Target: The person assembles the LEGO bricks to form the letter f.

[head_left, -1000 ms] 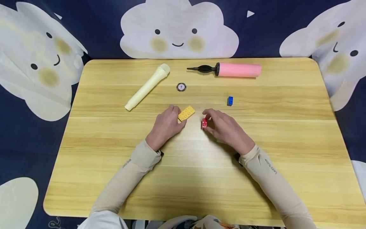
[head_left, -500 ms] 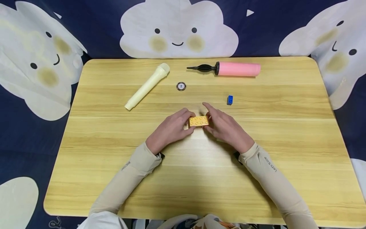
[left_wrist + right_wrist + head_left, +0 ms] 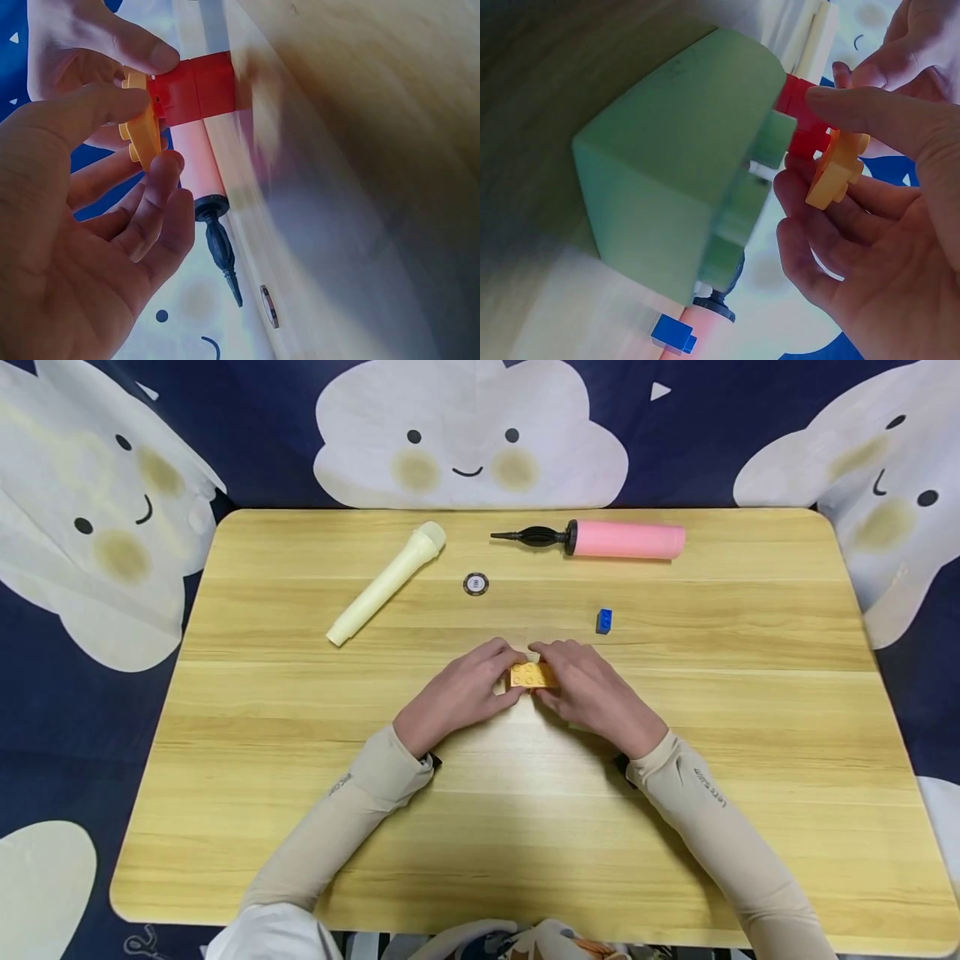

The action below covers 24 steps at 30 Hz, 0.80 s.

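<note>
Near the table's middle, both hands meet at a flat yellow toy building brick (image 3: 529,676) with studs on top. My left hand (image 3: 467,695) pinches that yellow brick between thumb and fingers. Two stacked red toy building bricks (image 3: 196,88) stand under it, seen in the left wrist view. The yellow brick sits over the red studs, slightly tilted. My right hand (image 3: 596,695) grips the red stack, its thumb against the upper red brick. A large green toy building brick (image 3: 675,135) stands close under the right wrist, mostly hidden in the head view.
A small blue brick (image 3: 604,622) lies beyond the right hand. Farther back are a pink hand pump (image 3: 626,539) with a black nozzle, a round chip (image 3: 476,583) and a cream microphone-shaped thing (image 3: 386,585). A cloud-printed cloth (image 3: 468,435) borders the wooden table (image 3: 480,860).
My left hand has moved right, carrying the yellow brick from beside the red stack to on top of it. The right hand has stayed at the red bricks, its raised forefinger now lowered.
</note>
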Motion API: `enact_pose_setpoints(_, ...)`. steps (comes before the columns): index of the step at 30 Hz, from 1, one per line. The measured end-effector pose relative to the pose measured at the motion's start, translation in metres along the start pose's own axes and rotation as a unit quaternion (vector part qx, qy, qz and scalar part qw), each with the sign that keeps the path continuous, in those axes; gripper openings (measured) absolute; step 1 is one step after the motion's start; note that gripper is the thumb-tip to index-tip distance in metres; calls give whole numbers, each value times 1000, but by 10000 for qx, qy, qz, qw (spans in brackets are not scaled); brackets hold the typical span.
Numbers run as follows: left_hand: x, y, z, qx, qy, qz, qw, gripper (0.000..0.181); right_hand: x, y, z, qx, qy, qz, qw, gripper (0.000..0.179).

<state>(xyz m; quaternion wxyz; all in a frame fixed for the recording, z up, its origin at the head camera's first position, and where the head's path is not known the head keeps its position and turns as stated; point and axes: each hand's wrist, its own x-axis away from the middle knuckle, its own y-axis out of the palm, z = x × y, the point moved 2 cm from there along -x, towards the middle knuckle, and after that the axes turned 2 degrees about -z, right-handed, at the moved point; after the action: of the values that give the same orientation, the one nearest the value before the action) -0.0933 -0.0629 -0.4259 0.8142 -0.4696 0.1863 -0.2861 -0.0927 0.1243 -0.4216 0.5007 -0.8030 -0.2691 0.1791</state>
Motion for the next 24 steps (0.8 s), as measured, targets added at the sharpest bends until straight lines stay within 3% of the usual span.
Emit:
enact_pose_setpoints(7, -4, 1, 2, 129, -31, -64, 9999, 38, -1, 0, 0, 121, -138, 21, 9998, 42)
enact_pose_setpoints(17, -8, 3, 0, 176, 36, -160, 9997, 36, -1, -1, 1, -206, 102, -111, 9997, 52)
enact_pose_setpoints(24, -11, 3, 2, 204, -13, -245, 9995, 34, -1, -1, 3, -273, 55, -91, 9996, 54)
